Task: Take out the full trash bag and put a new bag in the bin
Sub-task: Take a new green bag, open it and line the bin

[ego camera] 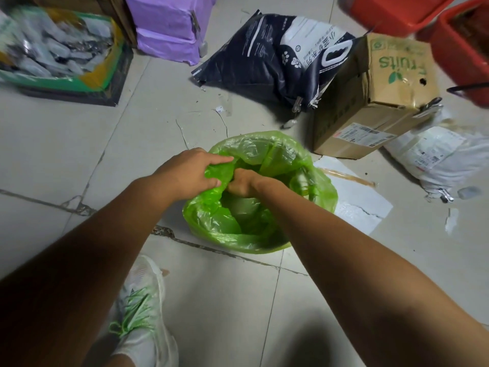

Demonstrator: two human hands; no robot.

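A translucent green trash bag (267, 229) lines a round bin on the tiled floor, its film draped over the rim so that the bin itself is hidden. My left hand (190, 170) pinches a bunched fold of the bag at the near-left rim. Just to its right, my right hand (242, 182) is closed on the same gathered film, knuckles down inside the opening. Both fists nearly touch. Pale contents show dimly through the film at the bottom.
A cardboard fruit box (375, 102) and a dark pet-litter sack (267, 59) lie behind the bin. A white parcel (444, 157) lies right, red baskets (460, 43) far right, a green box of packets (60, 49) and a purple box (169, 25) far left. My shoe (143, 313) is near.
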